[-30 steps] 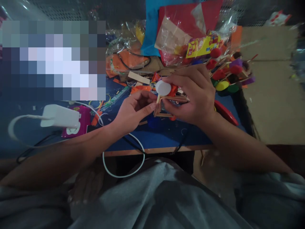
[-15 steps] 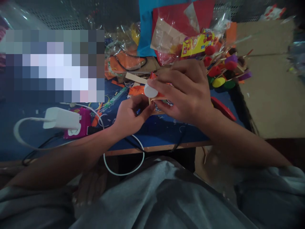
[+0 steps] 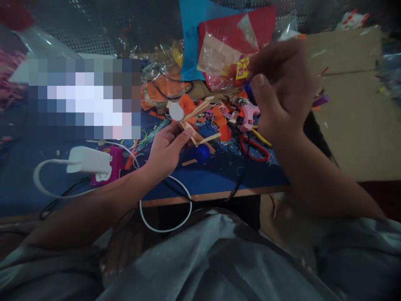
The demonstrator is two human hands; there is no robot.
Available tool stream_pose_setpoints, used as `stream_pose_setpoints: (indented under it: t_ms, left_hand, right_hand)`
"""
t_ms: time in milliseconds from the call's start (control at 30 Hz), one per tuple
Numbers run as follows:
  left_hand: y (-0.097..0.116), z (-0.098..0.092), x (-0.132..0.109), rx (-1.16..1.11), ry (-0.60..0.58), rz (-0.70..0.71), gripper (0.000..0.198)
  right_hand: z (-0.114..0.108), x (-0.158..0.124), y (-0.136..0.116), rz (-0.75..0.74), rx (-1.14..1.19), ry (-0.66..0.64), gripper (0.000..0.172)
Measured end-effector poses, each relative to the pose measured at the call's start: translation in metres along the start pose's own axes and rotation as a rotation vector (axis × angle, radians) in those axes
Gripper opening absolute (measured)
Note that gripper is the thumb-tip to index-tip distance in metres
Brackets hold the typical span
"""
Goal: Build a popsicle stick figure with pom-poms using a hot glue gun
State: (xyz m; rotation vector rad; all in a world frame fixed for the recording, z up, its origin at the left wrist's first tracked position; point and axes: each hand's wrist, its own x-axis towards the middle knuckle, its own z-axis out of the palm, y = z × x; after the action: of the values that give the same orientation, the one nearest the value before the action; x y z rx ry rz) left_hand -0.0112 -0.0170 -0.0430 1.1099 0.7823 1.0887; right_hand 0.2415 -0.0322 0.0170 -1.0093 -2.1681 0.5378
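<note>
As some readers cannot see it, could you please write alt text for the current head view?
A person's left hand holds a small wooden-stick frame bearing a white disc; the blurred right hand is raised apart from it. Below, a blue table is strewn with colourful scraps.

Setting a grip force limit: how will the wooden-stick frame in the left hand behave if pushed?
The wooden-stick frame is probably light for its size: thin sticks with open gaps. It may flex or break at the joints, where slim sticks meet. With the white disc out at one side, it could tip.
</note>
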Motion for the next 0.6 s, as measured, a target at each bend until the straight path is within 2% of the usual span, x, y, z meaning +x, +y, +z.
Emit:
stream_pose_setpoints:
  t_ms: [200, 333, 433, 600]
  left_hand:
    - [0.007, 0.006, 0.001, -0.074, 0.052, -0.005, 0.030]
    - [0.006, 0.006, 0.001, -0.072, 0.020, 0.007, 0.039]
    - [0.003, 0.006, 0.000, -0.058, 0.012, 0.018, 0.043]
    - [-0.003, 0.001, 0.000, 0.037, 0.010, 0.056, 0.041]
  right_hand:
    - [0.024, 0.009, 0.023, 0.053, 0.394, -0.003, 0.045]
    - [0.041, 0.007, 0.025, 0.114, 0.614, -0.013, 0.042]
    - [0.047, 0.006, 0.022, 0.160, 0.646, 0.006, 0.038]
    - [0.047, 0.008, 0.018, 0.217, 0.604, 0.054, 0.032]
